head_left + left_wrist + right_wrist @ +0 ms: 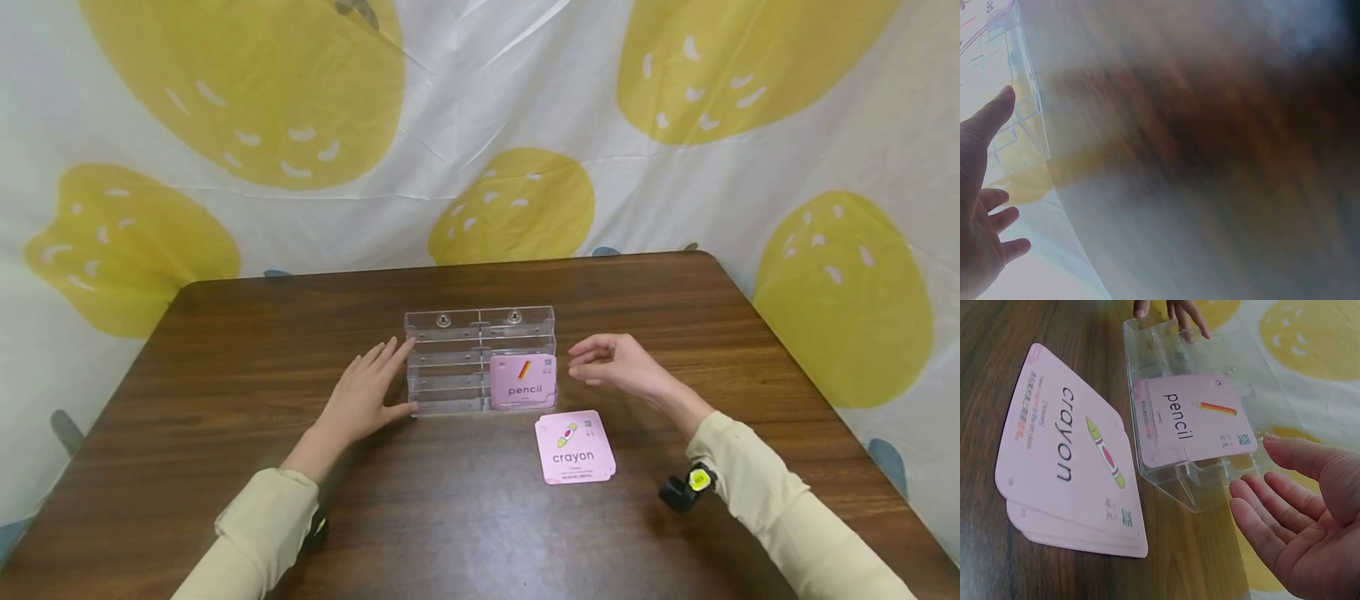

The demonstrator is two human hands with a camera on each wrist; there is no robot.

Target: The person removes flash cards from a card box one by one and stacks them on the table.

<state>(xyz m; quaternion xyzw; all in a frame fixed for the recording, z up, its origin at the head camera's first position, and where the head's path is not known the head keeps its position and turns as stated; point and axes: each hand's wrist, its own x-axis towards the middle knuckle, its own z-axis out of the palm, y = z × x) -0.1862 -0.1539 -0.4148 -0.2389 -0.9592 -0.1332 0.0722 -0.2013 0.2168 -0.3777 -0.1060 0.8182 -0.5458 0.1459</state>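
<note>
A clear plastic card rack (446, 358) with tiered pockets in two columns stands on the table. In its front right pocket sits a pink pencil flashcard (522, 382). My left hand (366, 390) lies along the rack's left side, fingers spread and fingertips right at its edge. Just off the rack's right side is my right hand (618, 363), its fingers loosely bent and nothing between them; the right wrist view shows its palm (1310, 531) bare. A small pile of pink flashcards, a crayon card (575, 447) on top, lies in front of the rack's right end.
The brown wooden table (247, 375) reaches back to a white curtain (495, 75) printed with big yellow fruit. A black wrist strap with a yellow-faced device (699, 478) is on the right sleeve.
</note>
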